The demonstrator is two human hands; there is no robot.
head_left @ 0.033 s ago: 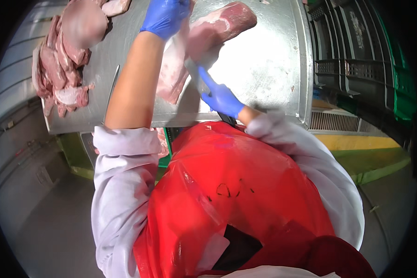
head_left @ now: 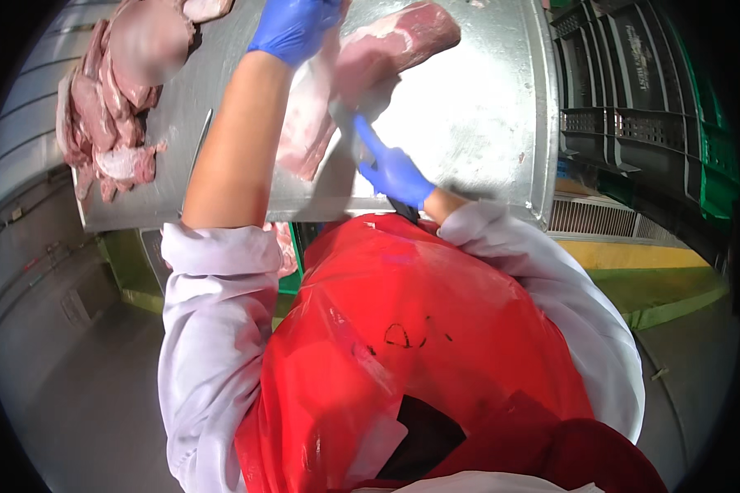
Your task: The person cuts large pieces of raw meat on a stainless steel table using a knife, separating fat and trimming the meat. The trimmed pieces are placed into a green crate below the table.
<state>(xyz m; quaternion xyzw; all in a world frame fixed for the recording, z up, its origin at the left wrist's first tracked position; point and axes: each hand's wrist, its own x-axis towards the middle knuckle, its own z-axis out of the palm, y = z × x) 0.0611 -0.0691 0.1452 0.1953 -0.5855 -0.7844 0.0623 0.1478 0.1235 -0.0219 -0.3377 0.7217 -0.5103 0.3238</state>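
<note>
My left hand [head_left: 292, 31], in a blue glove, is at the top edge, closed on the far part of a pale, fatty slab of meat [head_left: 304, 127]; its fingertips are cut off by the picture. A darker red, thick boneless cut of meat [head_left: 407, 39] lies against that slab, reaching away to the right. Also gloved in blue, my right hand [head_left: 396, 174] grips a knife [head_left: 344, 122], index finger stretched along it. The blade, slightly smeared, is beside the meat; the dark handle shows below the palm.
A metal table [head_left: 469, 140] with a raised rim carries everything. Several meat pieces [head_left: 99, 123] are heaped at its left. A thin metal rod or blade [head_left: 198, 152] lies partly behind my left forearm. Black crates [head_left: 633, 82] and a green one [head_left: 714, 164] are stacked right; more meat [head_left: 286, 249] shows below the table.
The view has shifted very slightly. Both hands keep their hold, and the knife blade looks a little more blurred.
</note>
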